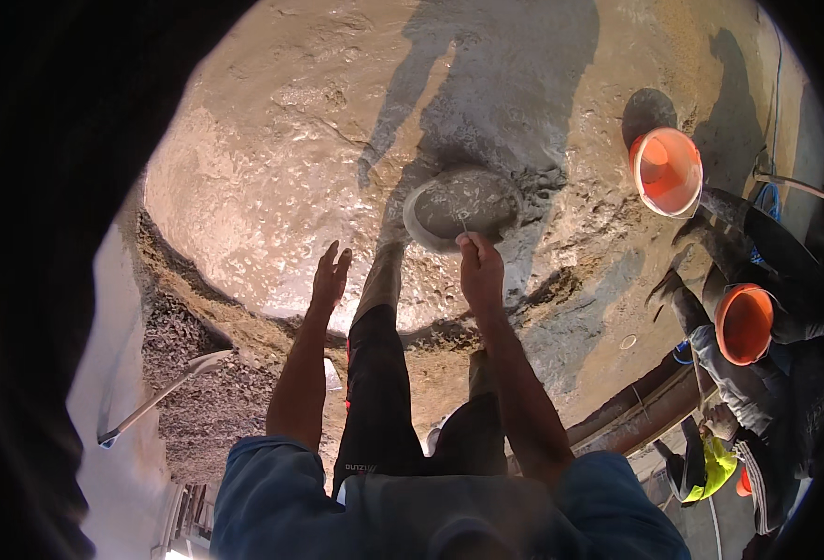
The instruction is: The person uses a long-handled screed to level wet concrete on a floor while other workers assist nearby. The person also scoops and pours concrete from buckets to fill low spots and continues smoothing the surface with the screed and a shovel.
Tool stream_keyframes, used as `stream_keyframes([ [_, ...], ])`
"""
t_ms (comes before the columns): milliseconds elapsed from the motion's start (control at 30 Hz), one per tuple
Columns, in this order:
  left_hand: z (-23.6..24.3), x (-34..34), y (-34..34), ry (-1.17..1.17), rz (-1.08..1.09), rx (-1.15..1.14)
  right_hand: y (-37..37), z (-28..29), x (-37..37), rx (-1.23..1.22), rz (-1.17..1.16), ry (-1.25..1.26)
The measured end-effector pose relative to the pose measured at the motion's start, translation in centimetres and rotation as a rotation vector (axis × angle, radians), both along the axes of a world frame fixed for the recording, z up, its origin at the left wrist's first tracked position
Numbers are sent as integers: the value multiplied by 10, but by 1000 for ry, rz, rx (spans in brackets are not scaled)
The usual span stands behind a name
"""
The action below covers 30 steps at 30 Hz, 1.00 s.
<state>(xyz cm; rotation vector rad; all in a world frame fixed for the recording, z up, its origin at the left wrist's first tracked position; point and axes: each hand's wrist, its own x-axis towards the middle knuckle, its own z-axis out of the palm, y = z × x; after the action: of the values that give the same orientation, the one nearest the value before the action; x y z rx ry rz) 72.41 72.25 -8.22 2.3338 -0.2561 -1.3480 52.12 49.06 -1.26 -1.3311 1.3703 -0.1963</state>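
Blue sleeves (267, 495) sit nearest the lens, filling the bottom edge, with our dark trousers (377, 401) just past them; our right hand (482, 271) has hold of a round bucket (418, 229) by its thin handle, fingers curled in and pinching it against the thumb; that bucket's right out in front of us, full of grey sludge, with wet grey mix (235, 233) all around it; can't tell if its base is resting on anything, tbh; our left hand (332, 278) has nothing in it, fingers a bit spread, just left of our left leg; off to our right we've got 2 more, a pale-rimmed orange bucket (686, 173) and a plain orange bucket (744, 322) next to somebody's dark clothing (795, 308); a long-handled tool (162, 395) is over on our left.
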Motion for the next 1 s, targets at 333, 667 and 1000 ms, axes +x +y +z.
stream_keyframes([
  [333,14,-30,153,68,-50,22,2,65,-236,365,-922,-272],
  [667,88,-155,-26,-27,-385,-162,50,62,-514,178,-1080,-16],
  [1000,106,-269,-16,-244,-900,-134,83,-123,-724,74,-1013,235],
])
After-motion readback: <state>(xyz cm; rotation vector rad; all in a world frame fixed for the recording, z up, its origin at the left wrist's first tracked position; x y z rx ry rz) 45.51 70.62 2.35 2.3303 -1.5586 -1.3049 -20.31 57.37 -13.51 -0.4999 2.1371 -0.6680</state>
